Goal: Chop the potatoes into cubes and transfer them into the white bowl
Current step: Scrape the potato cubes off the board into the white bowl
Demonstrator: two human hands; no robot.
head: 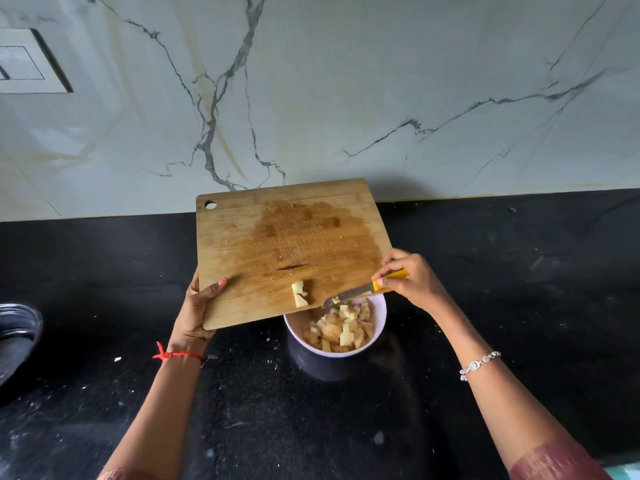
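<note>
wooden board [277, 237], stiff, wet, gripped at its left edge by left hand [199, 306]. light slippery potato cubes [299, 294], pushed to white bowl [379, 323] with knife [349, 293] held in right hand [412, 277].

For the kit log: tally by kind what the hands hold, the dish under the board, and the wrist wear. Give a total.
1 cutting board
1 knife
1 bowl
1 red thread band
1 silver bracelet
Total: 5
</note>
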